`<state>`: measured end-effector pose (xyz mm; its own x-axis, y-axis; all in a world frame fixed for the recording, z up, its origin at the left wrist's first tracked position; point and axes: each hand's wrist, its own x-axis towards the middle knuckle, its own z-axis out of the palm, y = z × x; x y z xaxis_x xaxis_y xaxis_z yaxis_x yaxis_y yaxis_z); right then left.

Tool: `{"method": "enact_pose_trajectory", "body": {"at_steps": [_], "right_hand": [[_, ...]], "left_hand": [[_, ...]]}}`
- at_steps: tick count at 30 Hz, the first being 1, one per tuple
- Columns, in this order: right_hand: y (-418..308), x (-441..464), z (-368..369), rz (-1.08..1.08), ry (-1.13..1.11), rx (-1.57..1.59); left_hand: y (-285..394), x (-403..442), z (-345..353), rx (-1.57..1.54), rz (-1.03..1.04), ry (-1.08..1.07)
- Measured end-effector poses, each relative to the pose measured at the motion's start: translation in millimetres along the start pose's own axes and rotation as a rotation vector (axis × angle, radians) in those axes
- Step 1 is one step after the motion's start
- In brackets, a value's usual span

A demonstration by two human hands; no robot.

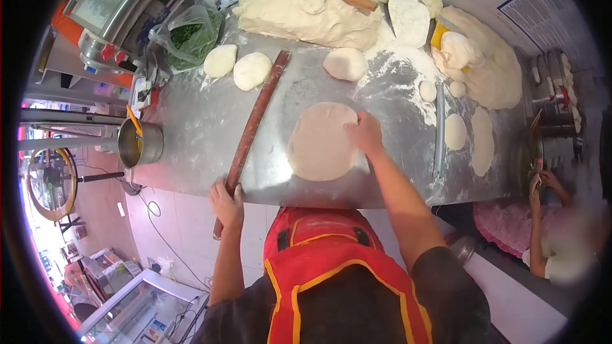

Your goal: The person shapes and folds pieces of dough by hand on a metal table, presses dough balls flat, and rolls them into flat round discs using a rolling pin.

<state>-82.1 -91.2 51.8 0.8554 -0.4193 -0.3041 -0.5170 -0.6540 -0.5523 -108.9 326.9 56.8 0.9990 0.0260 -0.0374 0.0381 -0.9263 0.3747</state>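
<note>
My left hand (227, 204) is closed around the lower end of a long reddish-brown rolling pin (257, 118), which lies slanted over the steel table with its near end past the edge. A flat round of rolled dough (323, 143) lies in front of me. At its upper right edge, my right hand (365, 132) holds the dough with bent fingers; the fingertips are partly hidden. Beyond the round sits a thick dough ball (345, 64). Two more dough pieces, one (220, 61) beside another (252, 71), rest left of the pin's far end.
At the back lie a big dough slab (306, 13), a flour scoop (409, 21) and a second dough mass (484, 64). A thin grey rod (440, 130) lies near small dough pieces. Left are a bag of greens (191, 37) and a metal pot (141, 144). Another person (548, 216) is at right.
</note>
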Motion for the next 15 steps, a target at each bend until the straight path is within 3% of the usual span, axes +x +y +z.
{"method": "enact_pose_trajectory", "body": {"at_steps": [1,2,4,6,8,11,13,14,15], "right_hand": [[-5,1,-7,0.040,-0.129,-0.014],[-12,-6,-6,-0.071,-0.014,-0.016],[-36,-37,9,-0.295,0.214,-0.026],[-107,-81,-15,-0.342,-0.143,0.069],[-136,-109,-15,-0.664,-0.382,0.277],[-130,-83,-3,-0.965,-0.011,0.399],[-91,-17,4,-0.558,0.245,0.353],[-75,21,-3,-0.424,0.417,0.331],[-63,57,-16,-0.192,0.404,0.415]], "left_hand": [[14,5,0,0.053,0.136,0.113],[30,11,1,0.106,0.273,0.226],[76,25,8,-0.378,0.413,0.079],[142,19,-3,-1.055,-0.120,-0.327],[147,14,-4,-0.669,0.243,-0.198],[142,9,-8,-0.043,0.731,0.025],[155,15,-21,0.253,0.815,0.138],[179,18,-46,0.327,0.749,0.175],[202,21,-71,0.400,0.686,0.212]]}}
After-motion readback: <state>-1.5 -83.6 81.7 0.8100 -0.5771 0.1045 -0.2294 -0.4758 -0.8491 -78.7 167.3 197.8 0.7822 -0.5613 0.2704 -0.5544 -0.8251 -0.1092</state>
